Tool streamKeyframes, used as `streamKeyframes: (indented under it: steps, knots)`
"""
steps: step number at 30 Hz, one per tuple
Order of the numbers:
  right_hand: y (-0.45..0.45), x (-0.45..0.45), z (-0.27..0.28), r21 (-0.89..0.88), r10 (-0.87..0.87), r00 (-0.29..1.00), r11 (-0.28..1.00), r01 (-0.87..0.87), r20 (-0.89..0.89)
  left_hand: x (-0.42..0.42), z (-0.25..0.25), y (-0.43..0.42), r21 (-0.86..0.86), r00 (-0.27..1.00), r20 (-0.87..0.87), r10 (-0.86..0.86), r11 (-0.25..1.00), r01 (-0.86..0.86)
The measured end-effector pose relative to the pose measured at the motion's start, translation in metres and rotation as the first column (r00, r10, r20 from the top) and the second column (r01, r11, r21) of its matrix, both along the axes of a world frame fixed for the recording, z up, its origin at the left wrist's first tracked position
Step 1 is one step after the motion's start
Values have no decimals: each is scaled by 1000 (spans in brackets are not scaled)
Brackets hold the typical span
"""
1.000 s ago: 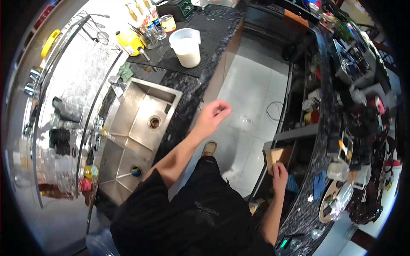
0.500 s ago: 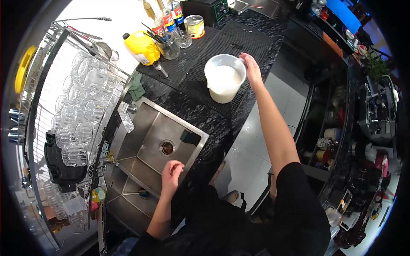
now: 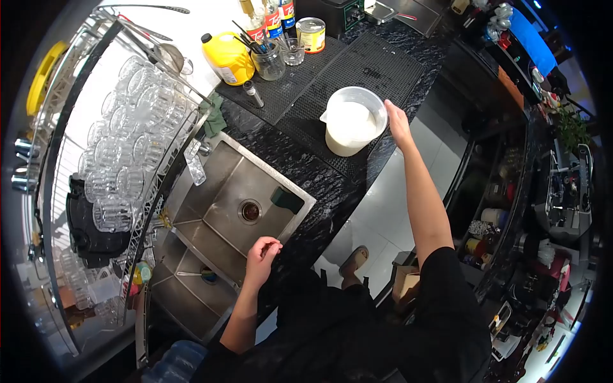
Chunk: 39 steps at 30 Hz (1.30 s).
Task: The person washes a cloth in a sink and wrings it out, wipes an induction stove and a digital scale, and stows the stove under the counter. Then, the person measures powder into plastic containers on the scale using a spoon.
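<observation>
A clear plastic jug (image 3: 348,137) with white liquid in it is on the black ribbed mat, its spout toward the left. My right hand (image 3: 399,124) is closed at the jug's right side, where the handle is mostly hidden by the fingers. Over the near edge of the steel sink (image 3: 233,172), my left hand (image 3: 260,260) hangs in the air with its fingers curled in, and nothing shows in it. A dark green sponge (image 3: 287,200) lies at the sink's right corner.
Left of the sink stands a wire rack with several glass mugs (image 3: 137,127). Behind the jug are a yellow bottle (image 3: 230,59), a glass jar (image 3: 269,64) of dark sticks, a can (image 3: 311,35) and syrup bottles (image 3: 272,22). A green cloth (image 3: 216,116) lies by the tap.
My right hand has moved down the jug's right side and closed there. The jug has turned a little, its spout now further round to the left. My left hand's fingers are curled more tightly.
</observation>
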State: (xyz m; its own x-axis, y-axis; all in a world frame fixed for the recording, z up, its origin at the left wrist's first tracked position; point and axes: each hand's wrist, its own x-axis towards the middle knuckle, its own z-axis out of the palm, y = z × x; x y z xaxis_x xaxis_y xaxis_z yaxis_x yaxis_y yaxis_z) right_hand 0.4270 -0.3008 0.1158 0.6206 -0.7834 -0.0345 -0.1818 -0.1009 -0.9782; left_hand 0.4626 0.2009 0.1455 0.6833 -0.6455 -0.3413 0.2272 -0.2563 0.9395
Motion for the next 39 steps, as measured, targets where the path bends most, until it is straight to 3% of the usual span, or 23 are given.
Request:
streamKeyframes:
  steps: [2,4,8,12,13,15,17,19,22,25,28,30,33,34,36,39]
  knots:
    - [10,-16,15,4,96,991,995,-96,-91,-9,1,6,2,999,-13,41,999,-41]
    - [-2,-26,-12,28,163,985,986,-162,-59,-19,0,12,7,998,18,64,998,-64]
    - [14,-46,2,48,391,920,919,-392,24,-49,-8,32,105,997,-73,-7,994,14]
    - [47,-38,-11,233,155,924,941,-246,350,-84,-21,56,293,963,-31,-268,919,265]
    - [51,-34,-12,229,167,921,939,-257,351,-92,-22,61,328,948,-49,-315,891,313]
    - [54,-30,-14,299,7,920,944,-136,393,-105,-26,70,412,920,-113,-374,825,386]
    - [57,-31,-16,295,-6,915,948,-123,404,-115,-33,77,414,909,-125,-397,812,412]
    - [67,-30,-10,399,-182,853,917,-33,490,-116,-36,83,418,899,-134,-417,799,433]
    - [82,-39,15,418,-232,825,909,-5,515,-111,-34,87,388,853,-158,-498,763,517]
    - [99,-70,35,447,-322,778,893,59,540,-99,-41,86,366,637,-253,-729,537,760]
    - [137,-112,71,443,-388,748,885,140,539,-87,-62,72,285,385,-148,-911,333,899]
    - [165,-144,91,454,-454,724,864,217,519,-83,-80,60,229,385,-45,-922,366,902]
    - [204,-200,104,445,-528,700,835,324,481,-76,-82,26,214,233,31,-972,234,948]
    - [217,-223,104,433,-544,692,829,354,475,-76,-79,16,282,146,102,-984,169,944]
    - [251,-264,104,429,-610,646,789,440,459,-76,-76,-5,317,45,70,-997,65,946]
    - [307,-317,110,485,-789,492,615,622,369,-79,-75,-37,369,-82,19,-996,-69,927]
